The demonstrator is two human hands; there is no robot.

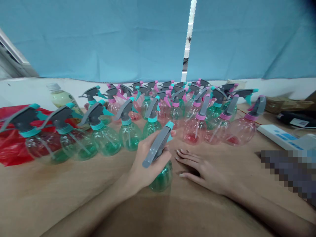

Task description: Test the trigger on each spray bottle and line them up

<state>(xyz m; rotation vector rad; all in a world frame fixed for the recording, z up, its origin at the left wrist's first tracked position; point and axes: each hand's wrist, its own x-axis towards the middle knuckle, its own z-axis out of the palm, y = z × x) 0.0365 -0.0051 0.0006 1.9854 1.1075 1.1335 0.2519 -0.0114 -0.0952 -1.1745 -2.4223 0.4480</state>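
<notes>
Left of the grip (151,155): crumpled red plastic bag (12,151); behind it, transparent white-capped bottle (61,98). Right of the grip: white flat-cased device with blue panels (273,132); beyond that, black object bearing a white label (285,118). Far beyond the grip: blue fabric sheet (111,39).

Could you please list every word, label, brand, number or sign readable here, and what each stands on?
No text can be read.
White sticker on the black object: too blurred.
Blue markings on the white device: too blurred.
Markings on the white-capped bottle: too blurred.
Held spray bottle: none visible.
</notes>
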